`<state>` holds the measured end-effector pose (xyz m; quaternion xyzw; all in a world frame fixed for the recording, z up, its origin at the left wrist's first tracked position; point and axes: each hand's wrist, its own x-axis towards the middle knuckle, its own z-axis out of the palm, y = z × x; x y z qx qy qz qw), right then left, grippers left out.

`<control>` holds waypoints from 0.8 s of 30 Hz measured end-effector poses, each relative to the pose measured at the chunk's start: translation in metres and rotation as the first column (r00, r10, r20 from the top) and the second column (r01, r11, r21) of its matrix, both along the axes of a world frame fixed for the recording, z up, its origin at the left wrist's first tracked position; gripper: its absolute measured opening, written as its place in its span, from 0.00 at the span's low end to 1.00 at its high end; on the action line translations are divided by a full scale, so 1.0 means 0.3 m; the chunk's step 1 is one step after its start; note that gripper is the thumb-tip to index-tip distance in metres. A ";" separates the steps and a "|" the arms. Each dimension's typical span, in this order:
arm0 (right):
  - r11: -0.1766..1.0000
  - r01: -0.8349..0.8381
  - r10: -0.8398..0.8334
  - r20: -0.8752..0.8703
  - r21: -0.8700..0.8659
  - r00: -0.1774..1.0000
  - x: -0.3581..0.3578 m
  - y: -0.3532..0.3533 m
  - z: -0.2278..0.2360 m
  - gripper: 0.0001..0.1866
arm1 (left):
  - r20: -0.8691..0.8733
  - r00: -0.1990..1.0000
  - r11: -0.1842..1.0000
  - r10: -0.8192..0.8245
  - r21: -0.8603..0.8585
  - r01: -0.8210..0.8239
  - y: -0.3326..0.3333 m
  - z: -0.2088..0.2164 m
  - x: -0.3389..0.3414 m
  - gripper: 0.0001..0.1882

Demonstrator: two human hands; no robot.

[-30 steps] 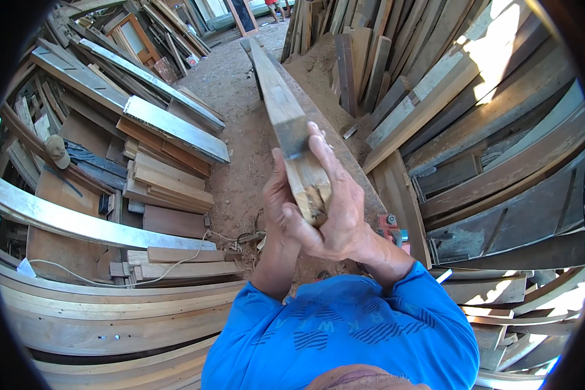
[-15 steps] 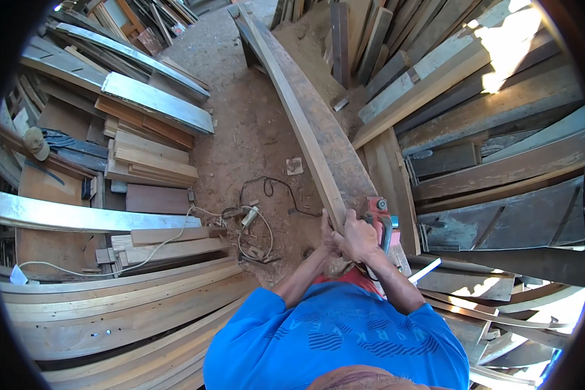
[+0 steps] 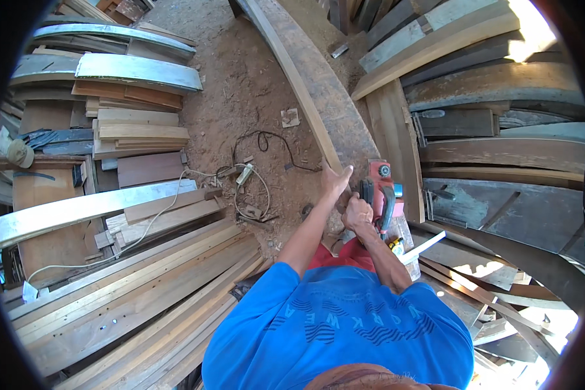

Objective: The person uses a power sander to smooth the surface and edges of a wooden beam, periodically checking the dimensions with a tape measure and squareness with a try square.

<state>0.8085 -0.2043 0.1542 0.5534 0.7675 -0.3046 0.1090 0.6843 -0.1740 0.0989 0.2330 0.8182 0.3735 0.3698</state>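
A long, narrow wooden board [image 3: 303,97] lies along the left edge of a long, worn workbench plank [image 3: 335,107], running away from me. My left hand [image 3: 335,182] is closed round the near end of the board, its thumb lying across the end. Just behind and to the right of it, my right hand [image 3: 358,212] is curled into a fist; what it holds, if anything, is hidden. Close to the right of that fist, a red electric hand planer [image 3: 381,195] with a dark handle rests on the near end of the plank.
A white socket block [image 3: 244,173] with pale and black cables lies on the dirt floor left of the bench. Stacked boards [image 3: 140,133] line the left side; timber planks [image 3: 500,88] lean on the right. A yellow-and-black tape measure [image 3: 397,246] sits behind the planer.
My right hand has left the board's end and drawn back toward me, beside the planer. My left hand stays on the board. The whole view has shifted slightly.
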 end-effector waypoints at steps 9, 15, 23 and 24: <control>0.903 0.240 -0.151 -0.259 0.356 0.954 0.234 0.091 0.200 0.26 | 0.233 0.959 0.953 0.164 0.212 -0.215 0.116 -0.058 -0.056 0.58; 0.909 0.402 -0.408 -0.447 -0.112 0.796 0.364 0.115 -0.008 0.25 | 0.340 0.927 0.943 0.158 0.226 -0.244 0.191 0.018 -0.003 0.60; 0.748 0.516 -0.664 -0.474 -0.417 0.579 0.333 0.150 0.025 0.15 | 0.130 0.991 0.972 0.032 0.226 -0.061 0.099 -0.052 -0.064 0.58; 0.818 0.505 -0.562 -0.563 -0.274 0.605 0.325 0.155 0.081 0.20 | 0.171 0.985 0.976 -0.015 0.218 -0.023 0.079 -0.036 -0.066 0.57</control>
